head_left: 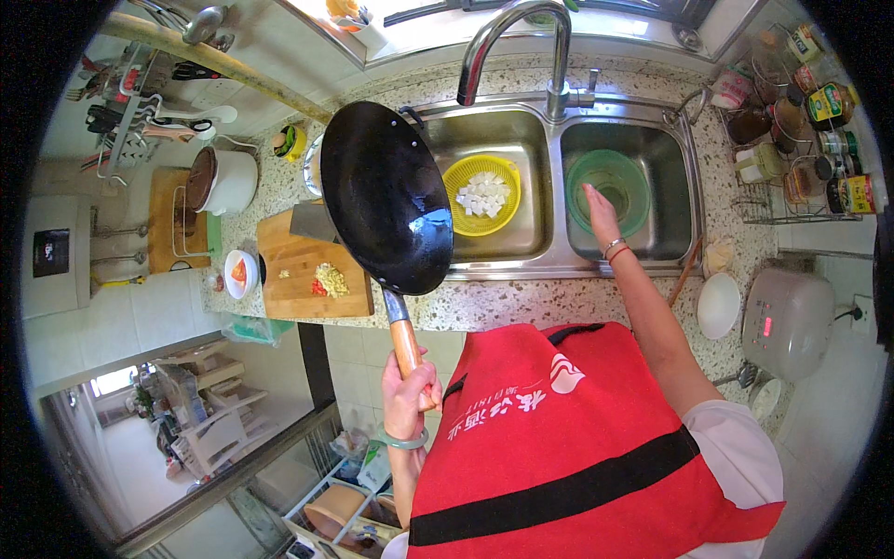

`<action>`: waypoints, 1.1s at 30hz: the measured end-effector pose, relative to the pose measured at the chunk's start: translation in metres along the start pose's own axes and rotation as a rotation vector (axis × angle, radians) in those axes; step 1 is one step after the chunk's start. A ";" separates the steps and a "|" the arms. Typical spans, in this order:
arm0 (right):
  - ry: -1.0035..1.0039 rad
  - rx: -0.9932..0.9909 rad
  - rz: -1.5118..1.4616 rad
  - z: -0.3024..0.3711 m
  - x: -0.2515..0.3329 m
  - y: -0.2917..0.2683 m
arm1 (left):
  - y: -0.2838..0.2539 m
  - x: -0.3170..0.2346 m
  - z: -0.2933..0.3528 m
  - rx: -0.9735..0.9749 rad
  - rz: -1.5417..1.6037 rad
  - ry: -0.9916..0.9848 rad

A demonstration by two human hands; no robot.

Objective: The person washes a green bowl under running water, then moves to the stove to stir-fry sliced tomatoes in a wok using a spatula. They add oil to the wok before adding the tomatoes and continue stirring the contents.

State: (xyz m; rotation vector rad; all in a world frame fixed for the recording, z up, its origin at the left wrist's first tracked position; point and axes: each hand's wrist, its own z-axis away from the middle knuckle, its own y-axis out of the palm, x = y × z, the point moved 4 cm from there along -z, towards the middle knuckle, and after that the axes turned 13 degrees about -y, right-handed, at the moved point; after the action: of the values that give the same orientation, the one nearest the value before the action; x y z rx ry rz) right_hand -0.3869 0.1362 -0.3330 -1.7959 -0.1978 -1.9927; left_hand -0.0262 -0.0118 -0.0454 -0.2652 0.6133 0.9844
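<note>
Nearest to me hung the red apron [577,438] with its black band, filling the lower middle of the view. Just past its left edge my left hand [408,387] was clenched around the wooden handle [405,345] of the black wok [386,196], a pale green bangle [402,440] circling that wrist. I held the wok lifted and tilted, its dark inside facing up toward me, its bowl hanging over the counter edge and the left rim of the sink [549,261].

Beyond the wok's left side I saw a wooden cutting board [303,279] on the speckled counter, carrying small heaps of chopped pale and red bits, with a cleaver blade [312,222] lying on its far end. A small white dish [239,273] with something red in it stood just left of the board.

My right arm stretched out from the apron over the right basin, and my right hand [599,210] was open, fingers extended, holding nothing, at the near rim of a green bowl [610,186] sitting in that basin. I could not tell whether the fingers touched it. In the left basin sat a yellow colander [481,194] with white cubes. Farthest stood the curved tap [517,47] between the basins, and a wire rack [792,121] of bottles to the right.
</note>
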 end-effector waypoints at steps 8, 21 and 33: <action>0.369 0.092 -0.463 0.016 0.064 -0.024 | -0.003 -0.002 0.011 0.173 0.236 -0.035; 0.163 0.862 -0.441 0.194 0.186 0.104 | -0.031 0.007 0.003 0.834 0.842 -0.320; 0.563 0.799 -1.142 0.373 0.236 0.208 | -0.109 0.049 0.020 0.843 0.233 -0.313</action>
State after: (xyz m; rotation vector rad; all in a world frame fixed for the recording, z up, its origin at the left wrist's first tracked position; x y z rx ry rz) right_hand 0.0253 0.0445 -0.0897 -0.5263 -1.8180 -2.3973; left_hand 0.0927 -0.0270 -0.0646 0.7064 0.7253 0.8825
